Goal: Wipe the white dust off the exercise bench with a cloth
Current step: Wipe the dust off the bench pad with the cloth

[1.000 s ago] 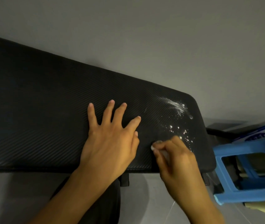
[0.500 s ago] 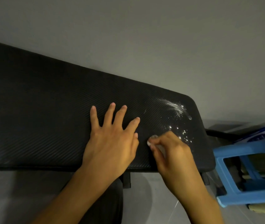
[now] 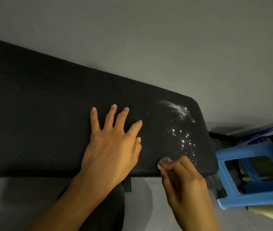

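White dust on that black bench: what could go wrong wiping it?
The white dust lies near the end of the black textured padded bench; a sweep that way could drop it onto the blue plastic stool or floor. The small whitish cloth pinched in the right hand barely shows, so it may smear rather than lift.
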